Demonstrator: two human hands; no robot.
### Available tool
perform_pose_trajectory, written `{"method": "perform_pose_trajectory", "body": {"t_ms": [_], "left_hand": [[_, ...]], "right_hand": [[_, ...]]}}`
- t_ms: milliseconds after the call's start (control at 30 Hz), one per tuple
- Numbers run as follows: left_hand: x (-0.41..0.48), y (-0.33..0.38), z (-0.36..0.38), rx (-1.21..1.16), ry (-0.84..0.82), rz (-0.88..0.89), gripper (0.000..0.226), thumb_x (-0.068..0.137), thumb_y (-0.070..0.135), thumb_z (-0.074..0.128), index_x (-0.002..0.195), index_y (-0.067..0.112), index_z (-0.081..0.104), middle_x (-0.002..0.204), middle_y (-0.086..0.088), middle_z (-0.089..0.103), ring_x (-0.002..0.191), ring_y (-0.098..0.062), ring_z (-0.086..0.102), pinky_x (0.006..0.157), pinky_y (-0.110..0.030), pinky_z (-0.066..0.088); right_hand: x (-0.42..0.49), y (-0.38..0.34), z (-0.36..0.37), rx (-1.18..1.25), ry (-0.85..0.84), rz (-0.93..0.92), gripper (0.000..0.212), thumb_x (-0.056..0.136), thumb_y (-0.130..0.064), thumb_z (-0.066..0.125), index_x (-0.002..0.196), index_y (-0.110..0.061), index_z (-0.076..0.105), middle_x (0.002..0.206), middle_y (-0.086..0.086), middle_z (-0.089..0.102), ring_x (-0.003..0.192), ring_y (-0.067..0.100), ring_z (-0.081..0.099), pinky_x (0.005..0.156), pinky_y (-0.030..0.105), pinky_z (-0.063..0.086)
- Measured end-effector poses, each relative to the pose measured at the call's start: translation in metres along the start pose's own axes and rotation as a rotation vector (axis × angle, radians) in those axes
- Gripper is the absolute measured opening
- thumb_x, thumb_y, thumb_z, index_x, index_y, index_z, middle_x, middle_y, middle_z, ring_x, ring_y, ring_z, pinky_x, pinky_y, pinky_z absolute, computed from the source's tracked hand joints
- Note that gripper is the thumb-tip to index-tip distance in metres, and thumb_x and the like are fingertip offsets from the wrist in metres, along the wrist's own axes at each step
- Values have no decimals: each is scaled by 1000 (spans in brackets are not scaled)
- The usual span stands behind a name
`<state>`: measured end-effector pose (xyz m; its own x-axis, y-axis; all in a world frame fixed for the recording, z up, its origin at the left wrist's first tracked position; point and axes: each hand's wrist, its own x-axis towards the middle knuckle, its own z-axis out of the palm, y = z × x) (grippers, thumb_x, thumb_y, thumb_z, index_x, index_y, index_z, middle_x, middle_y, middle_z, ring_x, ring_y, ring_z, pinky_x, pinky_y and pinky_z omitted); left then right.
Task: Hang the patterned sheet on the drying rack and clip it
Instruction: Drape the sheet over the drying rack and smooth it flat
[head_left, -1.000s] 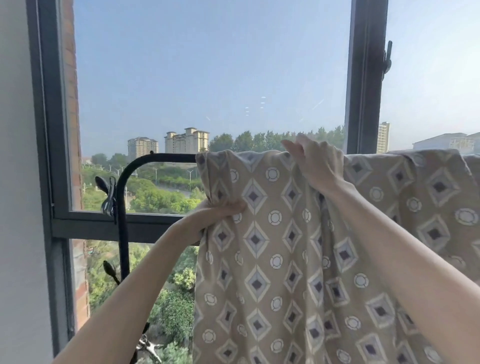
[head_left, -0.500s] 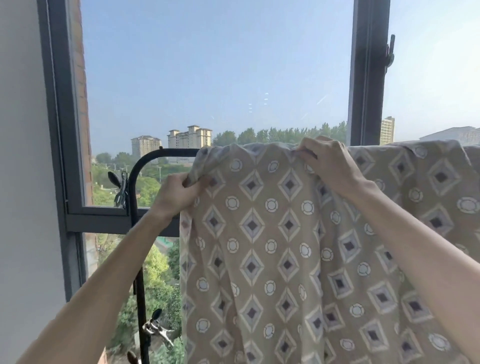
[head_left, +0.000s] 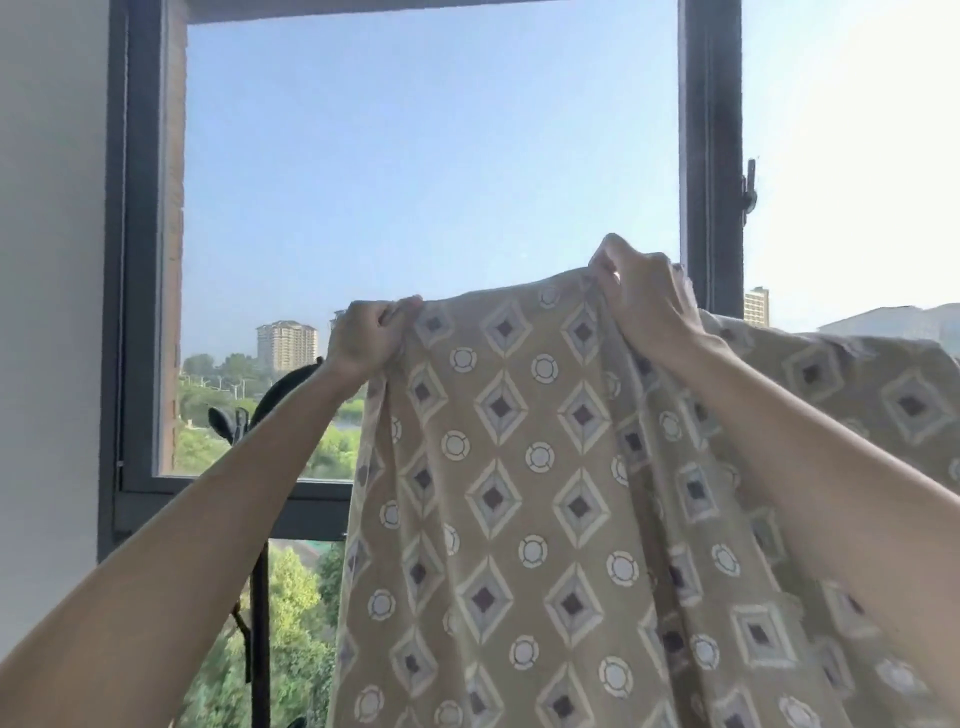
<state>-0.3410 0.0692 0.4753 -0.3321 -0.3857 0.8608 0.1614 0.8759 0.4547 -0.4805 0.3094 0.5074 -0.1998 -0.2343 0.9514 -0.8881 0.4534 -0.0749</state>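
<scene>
Sheet (head_left: 498, 499) raised higher, L hand (head_left: 366, 338) & R hand (head_left: 647, 306) pinch top edge

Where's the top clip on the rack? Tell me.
Head view, left of centre: the clip sits on the drying rack post, below-left of the left hand gripping the sheet.

- You're in a home, prob. an upper-floor flat, right at a window.
- Dark window frame (head_left: 137, 260) w/ latch handle (head_left: 749, 189); plain white wall (head_left: 52, 260) beside it.
- Outside: apt towers (head_left: 287, 344) & treetops (head_left: 296, 597) below your level.
- Laundry gear: black drying rack (head_left: 260, 623) w/ clip (head_left: 231, 423), patterned sheet (head_left: 519, 493) by the glass.
</scene>
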Motion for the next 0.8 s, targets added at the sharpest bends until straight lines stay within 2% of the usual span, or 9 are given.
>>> {"method": "perform_pose_trajectory", "body": {"t_ms": [67,167,333,400,467,500,567,667,800], "left_hand": [[3,-12,3,119,-56,30,51,92,46,48,54,15,34,52,-1,33,50,-14,33,46,-21,23],[9,-21,4,395,-166,27,55,91,58,33,76,11,57,66,-4,55,55,-15,48,47,-25,29],[24,-16,9,392,-347,-38,46,98,46,32,98,12,64,79,-8,59,63,-16,50,51,-21,34],[28,-14,13,417,-370,-105,45,100,39,35,82,5,59,66,-7,52,57,-16,47,47,-21,33],[30,-15,18,473,-367,-163,45,99,33,42,63,7,45,57,-4,42,50,-14,41,39,-18,35],[31,-16,19,492,-349,-173,42,96,31,49,62,7,44,58,-3,42,51,-14,40,39,-15,36],[31,-19,19,482,-270,-178,25,87,27,65,78,5,55,73,-3,52,67,-16,48,55,-14,37],[27,-23,12,419,-176,-174,20,79,19,71,95,10,62,94,-5,64,87,-19,56,70,-26,39],[18,-23,6,374,-170,-87,12,82,14,64,92,15,72,101,-4,69,100,-20,62,74,-25,43]], "right_hand": [[-1,3,8,24,-42,20,14,98,-21,40,88,-17,49,52,-1,47,46,17,39,48,26,29],[-6,8,21,47,-50,21,14,98,-20,41,88,-15,48,52,0,47,45,17,36,47,26,26],[3,14,27,-30,-67,32,14,99,-19,39,88,-16,47,56,-1,48,47,14,38,46,26,22],[13,20,36,-82,-127,92,15,98,-18,39,85,-19,46,66,2,55,53,18,43,50,29,30],[16,27,48,-111,-253,162,16,96,-20,49,80,-24,50,81,4,64,68,23,55,64,35,47],[15,29,54,-114,-352,188,14,94,-23,55,80,-24,55,86,3,66,76,22,59,72,36,50],[10,31,58,-50,-508,200,5,85,-24,69,82,-22,66,89,0,68,85,17,63,80,33,52],[8,26,57,149,-457,99,8,78,-23,76,79,-25,68,79,-6,71,81,12,67,83,33,53],[-5,8,57,216,-346,-36,21,85,-41,65,88,-21,68,64,-3,69,56,9,63,66,28,52]]}}
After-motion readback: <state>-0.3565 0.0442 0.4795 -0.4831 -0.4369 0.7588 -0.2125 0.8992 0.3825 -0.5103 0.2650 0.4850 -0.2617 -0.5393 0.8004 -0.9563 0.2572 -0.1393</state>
